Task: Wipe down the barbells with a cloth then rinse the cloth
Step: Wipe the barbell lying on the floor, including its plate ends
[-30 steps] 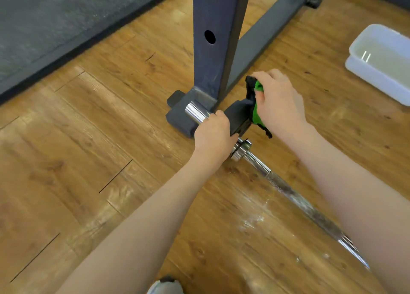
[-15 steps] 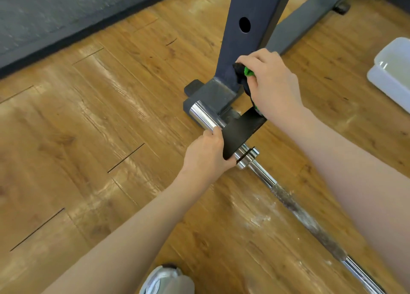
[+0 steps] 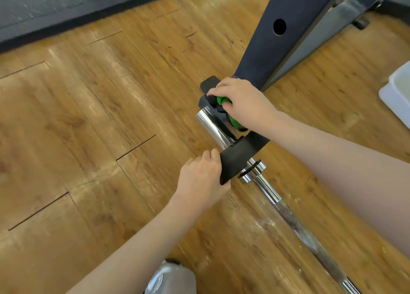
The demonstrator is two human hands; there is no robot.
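- Wood-plank floor (image 3: 111,116) fills the view, with a dark grey mat (image 3: 66,3) along its far edge and pale, chalky smears near the bar.
- Barbell (image 3: 295,225) lies on the floor, running from its chrome sleeve (image 3: 213,127) at centre toward the lower right; the shaft looks dull and mottled along its middle.
- Black weight plate (image 3: 239,158) sits on the sleeve, just beside the chrome collar (image 3: 255,171).
- Left hand (image 3: 204,178): fingers curled round the near edge of the plate, gripping it.
- Right hand (image 3: 244,102): fingers closed over a bunched green cloth (image 3: 224,100), held at the far end of the sleeve, close against the rack base.
- Dark rack upright (image 3: 277,45) rises just behind the right hand, one round hole visible.
- White plastic tub (image 3: 397,94) stands at the right edge, well apart from the bar.
- Pale shoe (image 3: 173,278) shows at the bottom edge.
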